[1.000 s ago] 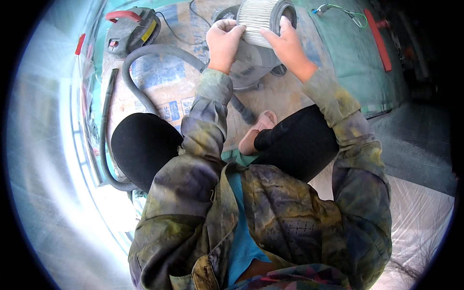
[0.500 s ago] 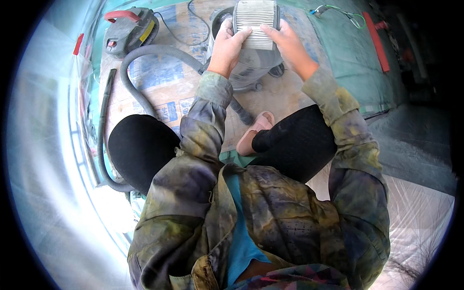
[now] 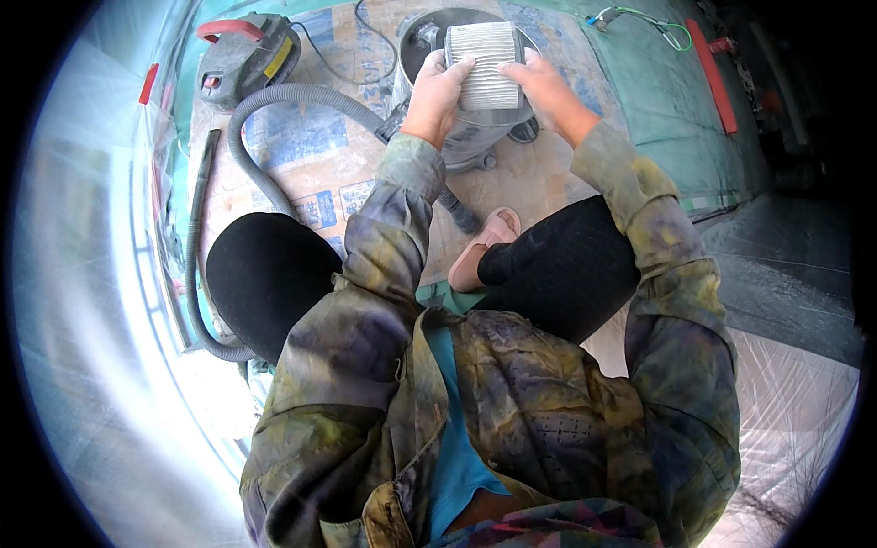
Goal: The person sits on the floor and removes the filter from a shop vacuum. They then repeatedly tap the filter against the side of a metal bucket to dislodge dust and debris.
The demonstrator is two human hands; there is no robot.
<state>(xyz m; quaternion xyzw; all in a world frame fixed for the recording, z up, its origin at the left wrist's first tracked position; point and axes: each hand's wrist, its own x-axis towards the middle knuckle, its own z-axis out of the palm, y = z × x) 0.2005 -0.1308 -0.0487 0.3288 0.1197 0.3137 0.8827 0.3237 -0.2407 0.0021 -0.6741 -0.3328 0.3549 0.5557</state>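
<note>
A pleated, whitish vacuum filter point(image 3: 484, 66) is held over the open drum point(image 3: 429, 27) of a vacuum cleaner. My left hand point(image 3: 437, 91) grips its left side, thumb lying on the pleats. On the opposite side my right hand point(image 3: 548, 89) holds it the same way, thumb also on the pleats. The fingers beneath the filter are hidden. Pale dust coats both hands. Behind the filter, the drum's dark inside shows in part.
The vacuum's motor head point(image 3: 247, 59), with a red handle, rests at the far left. A grey corrugated hose point(image 3: 301, 96) curves from the drum past my left knee. Cardboard point(image 3: 311, 146) covers the floor. A red bar point(image 3: 711, 78) lies on green sheeting at the right.
Both hands have brought the filter down and nearer to me. More of the drum's rim and inside now shows behind it.
</note>
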